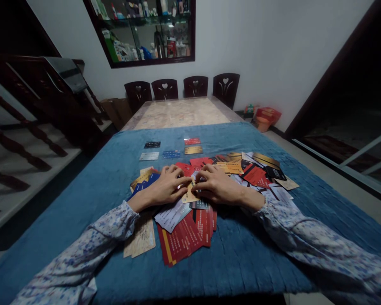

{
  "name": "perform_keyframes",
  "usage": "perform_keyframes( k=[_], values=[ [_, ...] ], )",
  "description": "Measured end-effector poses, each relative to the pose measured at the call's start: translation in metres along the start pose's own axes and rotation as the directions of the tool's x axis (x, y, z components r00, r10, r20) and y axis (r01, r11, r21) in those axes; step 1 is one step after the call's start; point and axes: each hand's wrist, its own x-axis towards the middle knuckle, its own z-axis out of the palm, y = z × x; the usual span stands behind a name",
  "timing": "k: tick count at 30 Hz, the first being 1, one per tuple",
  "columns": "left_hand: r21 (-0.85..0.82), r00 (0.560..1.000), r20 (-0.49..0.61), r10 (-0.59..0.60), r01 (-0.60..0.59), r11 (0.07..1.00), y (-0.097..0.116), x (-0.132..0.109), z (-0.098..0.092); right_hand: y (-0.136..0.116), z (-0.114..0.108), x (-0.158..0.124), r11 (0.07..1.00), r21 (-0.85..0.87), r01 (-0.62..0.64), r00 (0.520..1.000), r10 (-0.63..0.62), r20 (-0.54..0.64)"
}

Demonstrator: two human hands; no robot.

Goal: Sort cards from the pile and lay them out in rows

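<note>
A loose heap of cards (190, 228) in red, blue, gold, white and black lies spread on a blue cloth (241, 262). Both my hands rest on the heap's middle, palms down. My left hand (165, 186) and my right hand (217, 184) meet at a gold card (190, 195), their fingertips curled and pinched on its edges. Beyond the heap, several single cards lie apart in two short rows: a black card (152, 145), a red card (192, 141), a white card (149, 156), a blue card (171, 154) and another gold card (193, 150).
The blue cloth covers the near half of a long marble table (178, 112). Several dark chairs (197, 86) stand at its far end. A wooden stair railing (34, 97) runs along the left. A glass cabinet (146, 29) hangs on the wall, and red baskets (266, 116) sit on the floor.
</note>
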Motion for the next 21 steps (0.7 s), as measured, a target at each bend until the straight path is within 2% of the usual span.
perform_keyframes(
  k=[9, 15, 21],
  values=[
    [-0.049, 0.996, -0.035, 0.083, -0.085, 0.995, 0.005, -0.008, -0.012, 0.008, -0.003, -0.003, 1.000, -0.001, -0.029, 0.999, 0.029, 0.017],
    [-0.150, 0.993, -0.002, 0.114, -0.113, 0.982, 0.005, -0.008, -0.016, 0.005, -0.006, -0.003, 0.998, -0.022, -0.060, 0.998, 0.061, 0.021],
    [-0.202, 0.988, 0.073, 0.139, -0.122, 0.972, 0.007, -0.008, -0.020, -0.003, -0.013, -0.002, 0.999, 0.008, -0.036, 0.997, 0.035, 0.065]
  ],
)
